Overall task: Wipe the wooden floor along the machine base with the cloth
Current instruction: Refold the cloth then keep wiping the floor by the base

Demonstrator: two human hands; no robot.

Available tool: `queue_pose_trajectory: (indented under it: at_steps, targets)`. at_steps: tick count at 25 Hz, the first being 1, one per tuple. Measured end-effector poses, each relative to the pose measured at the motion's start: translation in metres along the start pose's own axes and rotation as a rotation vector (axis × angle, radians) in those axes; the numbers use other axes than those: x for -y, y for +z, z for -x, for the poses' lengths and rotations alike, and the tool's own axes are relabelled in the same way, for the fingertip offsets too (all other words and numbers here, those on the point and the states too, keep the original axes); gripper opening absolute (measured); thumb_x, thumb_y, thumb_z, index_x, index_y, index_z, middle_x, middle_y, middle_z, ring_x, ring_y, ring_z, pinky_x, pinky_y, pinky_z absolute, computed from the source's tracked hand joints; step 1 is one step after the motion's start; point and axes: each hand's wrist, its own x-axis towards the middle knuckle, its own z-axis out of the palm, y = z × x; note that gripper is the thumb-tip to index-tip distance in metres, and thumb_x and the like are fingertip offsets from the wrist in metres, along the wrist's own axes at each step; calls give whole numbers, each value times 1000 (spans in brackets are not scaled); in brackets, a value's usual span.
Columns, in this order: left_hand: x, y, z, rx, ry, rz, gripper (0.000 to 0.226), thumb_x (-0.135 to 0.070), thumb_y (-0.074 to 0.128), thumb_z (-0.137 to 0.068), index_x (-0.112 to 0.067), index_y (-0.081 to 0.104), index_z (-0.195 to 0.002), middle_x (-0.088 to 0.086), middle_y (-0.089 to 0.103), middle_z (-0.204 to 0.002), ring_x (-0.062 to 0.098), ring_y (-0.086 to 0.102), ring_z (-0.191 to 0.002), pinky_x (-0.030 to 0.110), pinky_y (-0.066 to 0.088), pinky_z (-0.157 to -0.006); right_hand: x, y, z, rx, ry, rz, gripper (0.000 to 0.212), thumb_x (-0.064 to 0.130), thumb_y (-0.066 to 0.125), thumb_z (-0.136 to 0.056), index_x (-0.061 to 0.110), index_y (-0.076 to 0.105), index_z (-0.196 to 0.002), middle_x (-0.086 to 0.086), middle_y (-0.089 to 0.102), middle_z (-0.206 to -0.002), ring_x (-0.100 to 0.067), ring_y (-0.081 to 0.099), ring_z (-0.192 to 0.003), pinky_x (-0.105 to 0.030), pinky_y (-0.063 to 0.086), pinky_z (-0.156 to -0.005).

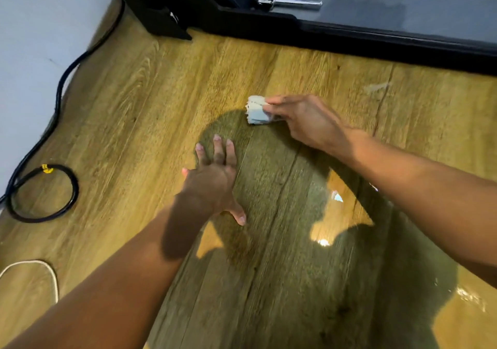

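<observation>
Blur smears the wood grain toward the edges, the first speaker notes, and asks what is cut off.

Both forearms run out of the bottom and right edges, the second answers, and the machine base (349,35) shows only as a black rail across the top; what stands above it is out of view. A shiny metal pin (290,3) sticks out beside its dark bracket, though its mounting is hard to read.

And the cloth (257,110)?

A small pale folded wad on the wooden floor (134,101), near the base but apart from it, at the upper rim of a big dark shadow (269,187). The right hand (304,122) pinches it, fingers close together over its right side, so that part of it is covered.

The other hand?

The left hand (215,176) lies flat on the boards inside the shadow, fingers straight and slightly parted, thumb splayed wide.

The room?

Yellow-brown planks with bright glare patches lower right. A black cable (64,79) snakes along a pale grey wall (32,25) and loops into a coil bound with a yellow tie. A white cord (51,276) curves in at the lower left, its ends cropped.
</observation>
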Motion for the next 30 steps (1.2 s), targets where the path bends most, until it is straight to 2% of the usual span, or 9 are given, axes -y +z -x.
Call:
queue_pose_trajectory:
  at_steps: [6, 9, 12, 14, 16, 18, 21, 24, 30]
  targets:
    - [-2, -4, 3, 11, -8, 3, 157, -57, 85, -47, -9, -29, -143, 14, -35, -150, 47, -20, -137, 66, 25, -106, -27, -8, -59, -86, 377, 45, 48, -4, 41, -89, 15, 53, -131, -5, 45, -144, -30, 46, -128, -40, 35, -110]
    - [1, -3, 2, 13, -15, -1, 158, -58, 85, -46, -10, -30, -143, 13, -36, -150, 47, -20, -138, 65, 25, -107, 30, 20, 4, -63, 80, 53, 45, 3, 41, -92, 17, 49, -134, -8, 49, -140, -33, 51, -123, -49, 40, -104]
    - [3, 0, -1, 11, -5, -24, 158, -63, 83, -45, -11, -29, -143, 13, -36, -150, 46, -20, -138, 64, 23, -108, 35, 23, 33, 53, -187, 45, 51, -6, 49, -85, 18, 54, -130, -6, 51, -139, -24, 56, -118, -38, 36, -104]
    - [5, 3, -2, 0, 7, -30, 158, -65, 81, -45, -12, -31, -142, 12, -37, -149, 46, -21, -138, 65, 21, -106, 18, 13, 7, 87, -80, 61, 45, 0, 48, -93, 21, 51, -133, -4, 46, -143, -16, 60, -112, -27, 43, -102]
    - [6, 6, -3, -21, 29, -26, 157, -66, 81, -45, -14, -32, -142, 9, -38, -149, 44, -21, -138, 65, 22, -106, 11, 10, -18, 2, 139, 43, 49, -5, 50, -90, 18, 50, -133, -4, 42, -146, -22, 52, -124, -38, 40, -107]
    - [17, 7, -1, -44, 62, -28, 154, -63, 82, -48, -19, -29, -144, 4, -35, -151, 39, -19, -141, 61, 24, -109, 32, 20, -6, -16, 190, 17, 57, -13, 47, -84, 14, 49, -135, -6, 40, -147, -25, 41, -133, -46, 34, -111]
    - [59, 7, 4, -73, 5, -21, 146, -46, 89, -53, -32, -22, -147, 2, -25, -156, 37, -9, -144, 56, 28, -110, 71, 38, 66, 137, -78, -84, 58, -8, 50, -85, 15, 46, -138, -4, 40, -148, -25, 35, -137, -48, 28, -113]
    - [89, 10, 9, -25, -80, 60, 142, -35, 90, -55, -45, -20, -145, 10, -26, -155, 47, -5, -141, 57, 27, -108, 82, 28, 104, 249, -343, -114, 60, -8, 65, -79, 13, 53, -133, -4, 47, -143, -22, 43, -132, -44, 37, -108]
    - [88, 10, 8, -34, -67, 104, 139, -30, 91, -55, -44, -14, -146, 11, -24, -155, 50, -8, -139, 59, 26, -108, 92, 29, 83, 171, 81, -227, 49, -4, 39, -94, 17, 46, -138, 3, 38, -149, -13, 29, -140, -38, 22, -116]
